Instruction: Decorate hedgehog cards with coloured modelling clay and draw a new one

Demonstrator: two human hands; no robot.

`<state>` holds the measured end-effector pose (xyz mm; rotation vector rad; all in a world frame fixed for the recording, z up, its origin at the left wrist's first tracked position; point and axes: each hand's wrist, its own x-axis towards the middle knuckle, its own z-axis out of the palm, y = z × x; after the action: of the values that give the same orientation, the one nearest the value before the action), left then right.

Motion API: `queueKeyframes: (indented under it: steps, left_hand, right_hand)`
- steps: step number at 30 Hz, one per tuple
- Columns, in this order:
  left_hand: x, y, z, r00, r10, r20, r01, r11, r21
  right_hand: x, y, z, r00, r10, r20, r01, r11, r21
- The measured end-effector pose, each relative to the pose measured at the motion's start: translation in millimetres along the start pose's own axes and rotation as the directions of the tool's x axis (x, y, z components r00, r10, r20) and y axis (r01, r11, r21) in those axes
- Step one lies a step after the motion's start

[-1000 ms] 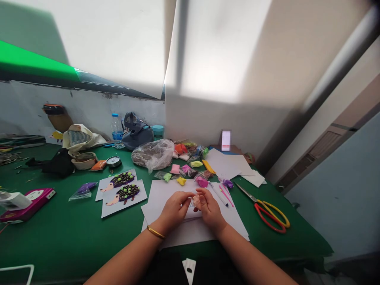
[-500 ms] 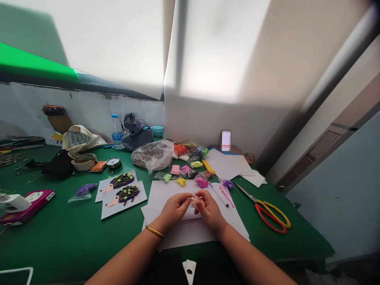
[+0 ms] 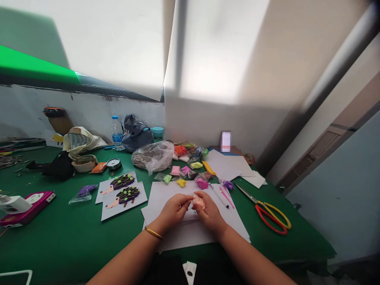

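Over the white paper in front of me, my two hands meet at a small clear packet of pale peach clay. My right hand is closed around the packet, its thumb across the front. The fingers of my left hand are pinched together at the packet's left edge; the exact grip is partly hidden. Beyond my hands lie packets of yellow clay, green clay and magenta clay. A marker and a pink modelling tool rest right of my right hand.
Large scissors lie at the right, blades slightly apart. Two hedgehog cards sit left of the paper, beside a purple clay packet. Farther back stand a plastic bag, a water bottle and a phone.
My right hand has turned a little, so more of the peach clay packet shows between my hands. My left fingers have shifted slightly at its edge. The things on the table have stayed put.
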<state>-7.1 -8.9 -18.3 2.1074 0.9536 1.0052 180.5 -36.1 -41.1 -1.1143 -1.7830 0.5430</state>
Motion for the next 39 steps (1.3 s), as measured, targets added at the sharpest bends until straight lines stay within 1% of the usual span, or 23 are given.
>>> queueKeyframes:
  steps: [2, 5, 8, 10, 12, 15, 19, 23, 25, 29, 31, 33, 36, 37, 39]
  left_hand:
    - [0.9, -1.4, -0.4, 1.0, -0.021, 0.023, 0.022, 0.998, -0.058]
    - [3.5, -2.3, -0.7, 0.994, -0.101, 0.037, 0.107, 0.972, -0.21]
    - [6.2, -0.3, -1.8, 0.982, -0.188, 0.005, 0.176, 0.909, -0.377]
    - [7.5, 1.1, -2.6, 0.973, -0.228, -0.027, 0.189, 0.863, -0.469]
    - [8.4, 1.0, -2.9, 0.966, -0.253, -0.059, 0.188, 0.836, -0.516]
    - [9.0, -2.0, -1.7, 0.961, -0.263, -0.087, 0.188, 0.851, -0.491]
    - [9.1, -4.9, 0.3, 0.964, -0.25, -0.092, 0.185, 0.877, -0.443]
    - [9.4, -2.9, -0.6, 0.951, -0.279, -0.129, 0.179, 0.845, -0.504]
    - [9.6, -1.3, -1.9, 0.946, -0.289, -0.147, 0.172, 0.831, -0.529]
    - [10.1, 0.6, -4.5, 0.938, -0.308, -0.158, 0.19, 0.838, -0.511]
    - [10.4, 1.1, -5.4, 0.932, -0.332, -0.146, 0.209, 0.821, -0.531]
    - [10.9, 2.2, -6.3, 0.924, -0.359, -0.13, 0.227, 0.791, -0.568]
    - [12.1, 5.2, -8.1, 0.922, -0.372, -0.112, 0.234, 0.761, -0.605]
    - [12.7, 6.2, -8.6, 0.924, -0.368, -0.106, 0.232, 0.758, -0.61]
    - [13.9, 7.6, -9.2, 0.926, -0.366, -0.094, 0.233, 0.748, -0.622]
  right_hand:
    - [0.7, -1.5, -0.7, 1.0, -0.019, 0.0, 0.018, 1.0, -0.025]
    - [2.3, -5.7, -1.9, 0.998, -0.056, -0.008, 0.056, 0.997, -0.061]
    - [2.9, -7.8, -2.9, 0.997, -0.069, -0.034, 0.067, 0.995, -0.072]
    - [2.4, -7.4, -3.3, 0.996, -0.062, -0.056, 0.058, 0.996, -0.074]
    - [1.8, -6.6, -3.5, 0.996, -0.048, -0.073, 0.042, 0.997, -0.071]
    - [1.2, -6.1, -3.0, 0.995, -0.026, -0.098, 0.02, 0.998, -0.059]
    - [1.4, -7.2, -1.9, 0.992, 0.013, -0.123, -0.018, 0.999, -0.044]
    - [2.3, -8.0, -2.3, 0.992, 0.032, -0.124, -0.034, 0.999, -0.013]
    - [2.7, -8.7, -3.5, 0.992, 0.023, -0.123, -0.024, 1.0, -0.01]
    - [3.0, -11.8, -7.1, 0.994, -0.047, -0.103, 0.041, 0.997, -0.06]
    - [3.7, -12.5, -9.4, 0.991, -0.065, -0.119, 0.056, 0.995, -0.078]
    - [6.2, -10.7, -13.3, 0.985, -0.064, -0.163, 0.049, 0.994, -0.097]
    - [15.6, -1.9, -24.9, 0.965, -0.035, -0.258, -0.014, 0.983, -0.184]
    - [20.2, 2.6, -30.6, 0.957, -0.005, -0.291, -0.062, 0.973, -0.222]
    - [30.2, 13.1, -43.5, 0.932, 0.09, -0.35, -0.199, 0.937, -0.288]
